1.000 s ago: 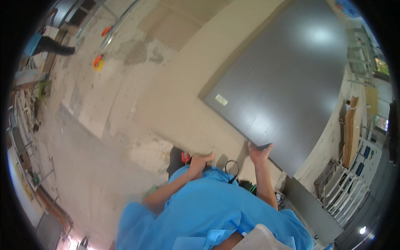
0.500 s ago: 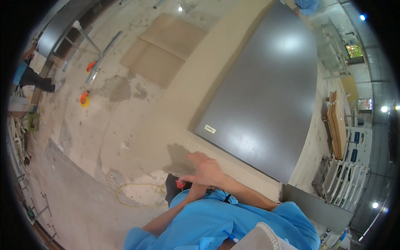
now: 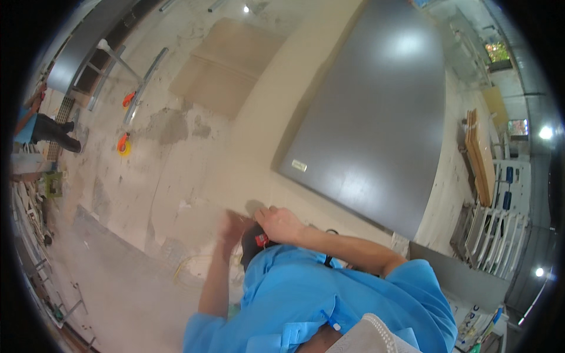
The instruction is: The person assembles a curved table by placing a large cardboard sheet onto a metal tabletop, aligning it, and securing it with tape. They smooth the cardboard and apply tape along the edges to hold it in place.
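Observation:
In front of my waist, my right hand (image 3: 280, 225) has its fingers bent and closed; anything in them is hidden. Beside it on the left, my left hand (image 3: 234, 229) is smeared by motion, so its fingers cannot be made out. Just below the hands, a small red object (image 3: 262, 240) shows against the dark cloth at my leg. Past my right hand lies a large dark grey panel (image 3: 376, 123), flat on a beige sheet (image 3: 259, 141), with a small pale label (image 3: 299, 165) near its close left corner. Neither hand touches the panel.
Brown cardboard sheets (image 3: 226, 70) lie on the floor. Two orange tape dispensers (image 3: 123, 143) sit near metal bars (image 3: 147, 82) at the left. A person (image 3: 47, 129) stands at far left by another panel. Flat brown boards (image 3: 479, 159) and a white rack (image 3: 491, 244) stand at right.
My left hand has come out from beneath the right and moved up and left. My right hand has drawn its spread fingers in and dropped toward my leg.

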Motion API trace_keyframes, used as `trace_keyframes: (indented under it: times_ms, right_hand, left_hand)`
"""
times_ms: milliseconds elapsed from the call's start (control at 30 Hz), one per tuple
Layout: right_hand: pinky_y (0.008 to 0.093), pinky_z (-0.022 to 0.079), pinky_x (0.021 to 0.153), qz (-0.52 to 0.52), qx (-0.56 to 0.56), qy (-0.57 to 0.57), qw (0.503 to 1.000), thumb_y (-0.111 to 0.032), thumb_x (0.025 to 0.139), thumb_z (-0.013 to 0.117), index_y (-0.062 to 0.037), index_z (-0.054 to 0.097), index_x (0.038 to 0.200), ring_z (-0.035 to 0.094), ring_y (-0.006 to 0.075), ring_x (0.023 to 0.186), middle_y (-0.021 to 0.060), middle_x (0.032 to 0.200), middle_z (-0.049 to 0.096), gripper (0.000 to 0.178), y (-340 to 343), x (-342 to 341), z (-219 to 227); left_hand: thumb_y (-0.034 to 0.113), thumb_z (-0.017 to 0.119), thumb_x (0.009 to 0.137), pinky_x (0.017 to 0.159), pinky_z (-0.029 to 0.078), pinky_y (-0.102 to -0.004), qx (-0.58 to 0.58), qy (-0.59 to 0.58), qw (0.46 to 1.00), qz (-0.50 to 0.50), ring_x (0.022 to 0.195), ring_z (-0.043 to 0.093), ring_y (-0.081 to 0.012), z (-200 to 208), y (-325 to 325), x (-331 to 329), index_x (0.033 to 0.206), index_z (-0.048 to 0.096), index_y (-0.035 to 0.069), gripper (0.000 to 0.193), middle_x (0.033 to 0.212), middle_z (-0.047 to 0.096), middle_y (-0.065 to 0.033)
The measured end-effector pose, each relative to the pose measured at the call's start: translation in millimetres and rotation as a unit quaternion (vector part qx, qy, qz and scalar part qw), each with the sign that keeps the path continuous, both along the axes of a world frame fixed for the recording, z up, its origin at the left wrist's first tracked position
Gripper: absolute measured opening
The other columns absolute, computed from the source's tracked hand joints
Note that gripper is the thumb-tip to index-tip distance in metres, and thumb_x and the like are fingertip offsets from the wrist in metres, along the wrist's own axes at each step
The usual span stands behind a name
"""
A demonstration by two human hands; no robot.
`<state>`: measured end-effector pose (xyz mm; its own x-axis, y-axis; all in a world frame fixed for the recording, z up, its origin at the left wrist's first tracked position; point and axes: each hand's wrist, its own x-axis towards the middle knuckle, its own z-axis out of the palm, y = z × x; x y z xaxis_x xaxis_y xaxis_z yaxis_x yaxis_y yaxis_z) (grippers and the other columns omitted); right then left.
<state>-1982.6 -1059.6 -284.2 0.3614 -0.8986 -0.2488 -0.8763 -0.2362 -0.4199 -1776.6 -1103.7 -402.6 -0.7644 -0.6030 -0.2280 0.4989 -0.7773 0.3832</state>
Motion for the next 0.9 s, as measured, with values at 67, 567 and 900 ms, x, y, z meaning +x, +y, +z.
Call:
trace_keyframes:
  times_ms: [67, 567, 900]
  right_hand:
    - [0.0411, 0.057, 0.069, -0.015, -0.007, -0.020, 1.000, -0.013, 0.081, 0.064, -0.0006, 0.058, 0.099, 0.068, 0.0301, 0.084, 0.0154, 0.095, 0.065, 0.024, 5, 3, -3]
    - [0.0383, 0.056, 0.085, -0.489, 0.135, -0.392, 0.768, -0.043, 0.100, 0.062, 0.0001, 0.059, 0.125, 0.069, 0.0282, 0.099, 0.0160, 0.105, 0.070, 0.050, 86, -72, -79]
    - [0.0551, 0.046, 0.101, -0.641, -0.155, -0.748, 0.074, -0.063, 0.100, 0.046, -0.0192, 0.046, 0.144, 0.051, 0.0301, 0.129, 0.0086, 0.144, 0.052, 0.062, 159, -198, -151]
  left_hand:
    - [0.051, 0.052, 0.102, 0.111, 0.041, -0.0493, 0.137, 0.001, 0.985, 0.108, 0.125, 0.056, -0.0285, 16, -49, 21, 0.136, 0.052, 0.005, 0.057, 0.137, 0.058, -0.0111]
    - [0.013, 0.071, 0.087, 0.093, 0.049, -0.0331, -0.199, -0.421, 0.850, -0.247, 0.105, 0.064, -0.0169, 45, -152, 47, 0.126, 0.065, -0.002, 0.042, 0.119, 0.071, -0.0089]
    - [0.013, 0.066, 0.092, 0.089, 0.052, -0.0327, -0.188, -0.330, 0.922, -0.069, 0.104, 0.066, -0.0178, 58, -121, 54, 0.126, 0.064, -0.001, 0.037, 0.112, 0.071, -0.0094]
